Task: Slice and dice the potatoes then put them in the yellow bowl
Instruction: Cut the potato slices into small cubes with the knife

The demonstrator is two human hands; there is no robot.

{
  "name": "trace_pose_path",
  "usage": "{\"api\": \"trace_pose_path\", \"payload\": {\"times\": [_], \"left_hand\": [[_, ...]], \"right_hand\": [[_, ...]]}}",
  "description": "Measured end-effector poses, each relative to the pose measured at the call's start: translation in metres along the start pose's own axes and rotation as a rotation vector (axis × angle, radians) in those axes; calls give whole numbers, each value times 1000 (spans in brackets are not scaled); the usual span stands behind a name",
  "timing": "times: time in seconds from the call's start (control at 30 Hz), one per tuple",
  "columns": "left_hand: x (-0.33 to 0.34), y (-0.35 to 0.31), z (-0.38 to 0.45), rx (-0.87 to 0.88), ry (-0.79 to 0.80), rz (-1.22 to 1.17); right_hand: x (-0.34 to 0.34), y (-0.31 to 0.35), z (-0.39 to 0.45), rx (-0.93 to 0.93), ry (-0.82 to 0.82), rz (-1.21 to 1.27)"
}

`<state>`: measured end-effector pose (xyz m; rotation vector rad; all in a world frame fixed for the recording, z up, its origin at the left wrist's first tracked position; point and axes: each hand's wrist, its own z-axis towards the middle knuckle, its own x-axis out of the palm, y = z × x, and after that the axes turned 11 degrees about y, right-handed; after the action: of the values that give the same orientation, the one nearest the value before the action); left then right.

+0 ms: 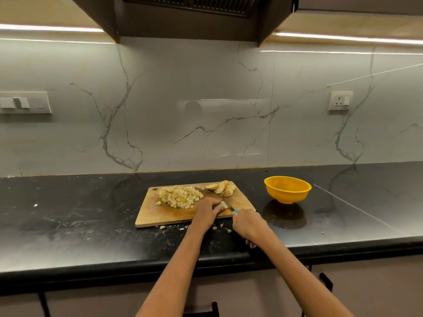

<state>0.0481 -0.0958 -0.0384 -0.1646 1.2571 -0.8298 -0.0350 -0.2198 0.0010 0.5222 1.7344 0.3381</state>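
On the wooden cutting board, our left hand pinches a pale potato piece while our right hand grips the knife (blue handle). Diced potato heaps nearby; skin-edged slices behind; the yellow bowl stands right.

Both bare forearms are reaching forward from the bottom of the view, converging as they extend. The left hand is lying knuckles-up with its fingers curled down, pinning a small pale piece beneath the fingertips. The right hand is sitting just beside it, slightly nearer the body, with its back turned upward and its fingers wrapping around a blue-ended handle, so that the thin blade is angling away toward the left hand's fingers; one right fingertip is showing below the palm.
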Motion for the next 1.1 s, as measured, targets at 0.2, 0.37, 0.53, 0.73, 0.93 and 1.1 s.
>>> {"api": "trace_pose_path", "payload": {"times": [0.2, 0.37, 0.53, 0.73, 0.93, 1.1], "left_hand": [[-2, 3, 3, 5, 34, -18], [-4, 0, 0, 15, 16, -6], [-1, -3, -3, -6, 7, 10], [-1, -3, -6, 13, -1, 4], [3, 6, -2, -17, -18, -47], [3, 8, -2, 12, -18, -62]], "right_hand": [[-2, 10, 12, -17, 50, -148], [-2, 22, 22, -56, 22, -306], [6, 5, 8, -69, -28, -471], [12, -12, -8, -96, -162, -434], [2, -4, -4, -101, -57, -135], [7, 2, 3, -109, -46, -125]]}}
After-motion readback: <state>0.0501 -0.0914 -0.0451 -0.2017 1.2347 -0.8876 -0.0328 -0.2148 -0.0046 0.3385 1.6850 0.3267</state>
